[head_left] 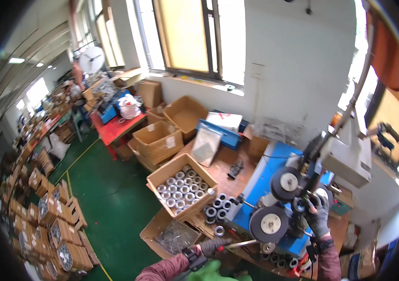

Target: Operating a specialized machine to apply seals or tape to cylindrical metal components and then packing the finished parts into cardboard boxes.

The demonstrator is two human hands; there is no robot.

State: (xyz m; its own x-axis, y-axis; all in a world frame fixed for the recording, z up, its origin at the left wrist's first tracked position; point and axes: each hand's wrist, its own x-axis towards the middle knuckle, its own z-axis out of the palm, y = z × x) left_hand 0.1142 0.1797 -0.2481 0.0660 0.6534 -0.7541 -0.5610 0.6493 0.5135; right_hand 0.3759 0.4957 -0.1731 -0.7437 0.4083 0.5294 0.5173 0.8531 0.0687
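Head view: ring [295, 204] beside right fingers [313, 204]; left fingers [217, 245] grip lever [245, 243].

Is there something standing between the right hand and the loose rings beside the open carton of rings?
Yes: the near black wheel and the far black wheel of the blue machine stand between the right hand and those loose rings.

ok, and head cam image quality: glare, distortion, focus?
Head view: window blown out to white in its side panes; ceiling lines bow and the corners go black, fisheye; far-left clutter soft and smeared; dark right hand sits among dark machine parts, so finger detail is hard to read.
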